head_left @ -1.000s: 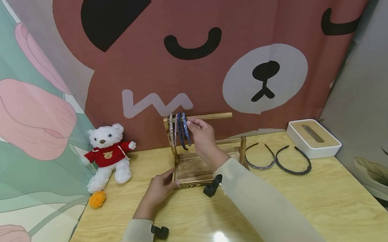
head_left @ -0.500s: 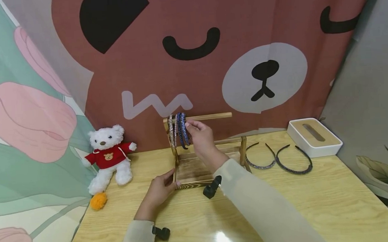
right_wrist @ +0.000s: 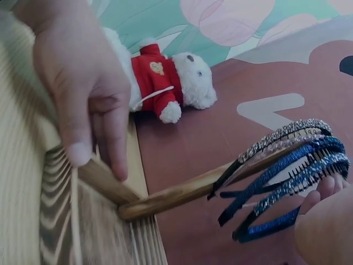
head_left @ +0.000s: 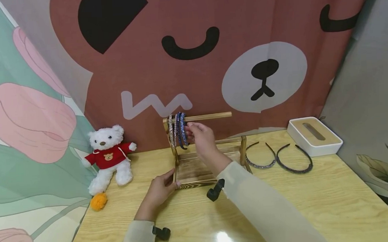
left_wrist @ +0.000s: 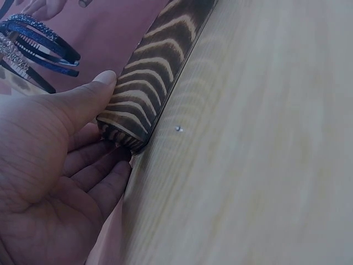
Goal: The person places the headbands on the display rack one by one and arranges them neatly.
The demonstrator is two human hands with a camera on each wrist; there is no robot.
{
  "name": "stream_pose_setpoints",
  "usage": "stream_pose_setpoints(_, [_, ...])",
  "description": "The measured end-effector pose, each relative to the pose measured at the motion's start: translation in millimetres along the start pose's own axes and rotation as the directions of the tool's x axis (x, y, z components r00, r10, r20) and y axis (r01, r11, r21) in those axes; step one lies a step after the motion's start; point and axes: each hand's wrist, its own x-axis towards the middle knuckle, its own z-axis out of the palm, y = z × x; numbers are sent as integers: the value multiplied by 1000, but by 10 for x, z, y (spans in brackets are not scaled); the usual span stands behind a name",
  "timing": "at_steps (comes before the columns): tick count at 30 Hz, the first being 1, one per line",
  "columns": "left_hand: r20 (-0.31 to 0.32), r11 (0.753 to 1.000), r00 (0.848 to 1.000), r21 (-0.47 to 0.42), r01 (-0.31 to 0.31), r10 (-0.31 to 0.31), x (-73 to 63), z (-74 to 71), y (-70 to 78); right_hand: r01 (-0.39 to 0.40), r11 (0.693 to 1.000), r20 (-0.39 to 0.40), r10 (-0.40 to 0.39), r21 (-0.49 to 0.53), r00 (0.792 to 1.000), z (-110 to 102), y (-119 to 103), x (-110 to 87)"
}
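Observation:
A wooden headband rack point(head_left: 193, 167) stands on the table, with a horizontal bar point(head_left: 215, 116) on top. Several glittery headbands hang at the bar's left end, silver and pink ones leftmost, blue ones to their right. My right hand point(head_left: 204, 140) holds the outermost blue headband point(right_wrist: 298, 179) at its side; in the right wrist view its fingertips reach in among the band's comb teeth. At the rack's front left corner, my left hand point(head_left: 159, 191) grips the base point(left_wrist: 149, 80), thumb on the striped front face and fingers round the end.
Two dark glittery headbands, one point(head_left: 261, 167) beside the rack and another point(head_left: 295, 172) further right, lie on the table. A white tissue box point(head_left: 316, 150) with a wooden lid stands at the back right. A white teddy bear point(head_left: 107, 152) in red and an orange pompom point(head_left: 98, 201) are at left.
The outermost blue headband has shifted slightly left along the bar, closer to the others. My right hand's fingers have spread a little behind it. My left hand stays on the rack's corner.

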Motion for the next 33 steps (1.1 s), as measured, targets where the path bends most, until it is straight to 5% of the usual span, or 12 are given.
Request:
stream_pose_setpoints(6, [-8, 1000, 1000, -14, 5, -5, -6, 2, -8, 46, 975, 109, -22, -218, 994, -438, 30, -216])
stream_pose_setpoints(10, [-18, 1000, 1000, -23, 5, -5, -13, 4, -18, 136, 906, 241, -38, -402, 970, -872, 24, -401])
stream_pose_setpoints(13, [-11, 1000, 1000, -27, 7, -7, -14, 7, -25, 272, 780, 371, -56, -563, 927, -1305, -9, -537])
stream_pose_setpoints(17, [-3, 1000, 1000, -13, 1, -1, 4, 0, -20, 439, 524, 484, -57, -730, 873, -1984, -68, -633])
stream_pose_setpoints(20, [-7, 1000, 1000, -1, -8, 8, 28, 0, -5, 462, 344, 470, -65, -817, 880, -2528, -165, -661])
stream_pose_setpoints(24, [1, 1000, 1000, 8, 0, 0, 40, 11, -1, 407, 153, 394, -107, -901, 913, -3207, -332, -708])
stream_pose_setpoints(27, [10, 1000, 1000, 19, 10, -10, 27, 14, -13, 361, 56, 353, -117, -931, 928, -3578, -422, -747])
stream_pose_setpoints(29, [8, 1000, 1000, 20, 7, -8, 21, 8, -14, 348, 21, 344, -110, -937, 933, -3742, -451, -747])
stream_pose_setpoints(33, [-9, 1000, 1000, 19, -2, 2, 15, -3, -9, 359, 21, 357, -85, -933, 930, -3903, -455, -690])
